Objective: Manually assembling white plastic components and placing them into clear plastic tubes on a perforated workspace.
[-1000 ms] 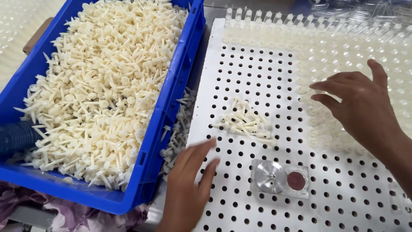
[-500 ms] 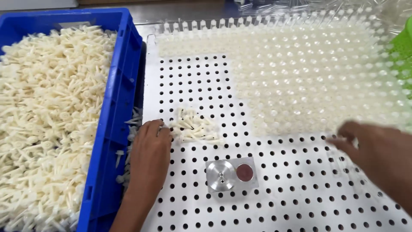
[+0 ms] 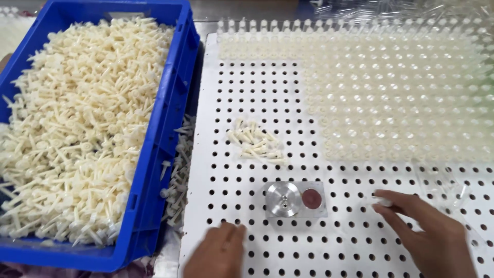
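The blue crate (image 3: 170,128) stood just left of the white perforated board (image 3: 247,92) and was heaped nearly to its rim with cream plastic pins (image 3: 77,128). A few spilled pins (image 3: 177,170) lay in the gap between the crate's wall and the board's left edge. On the board itself, a small loose pile of pins (image 3: 256,145) lay left of centre. The board's upper right part and top row were filled with clear caps (image 3: 401,98) standing upright in the holes. Toward the board's near edge, below the loose pile, sat a clear square block (image 3: 296,198) carrying a round metal disc (image 3: 282,198) and a small reddish disc (image 3: 311,198).

The left hand (image 3: 216,252) rested at the board's near edge, left of and below the block, its fingers curled together, holding nothing that could be seen. The right hand (image 3: 429,231) lay on the board to the right of the block, palm down, fingers stretched toward the block and slightly parted; its fingertips touched or pinched a small clear piece (image 3: 382,201), though which could not be told. Loose clear caps (image 3: 455,193) lay just beyond that hand.
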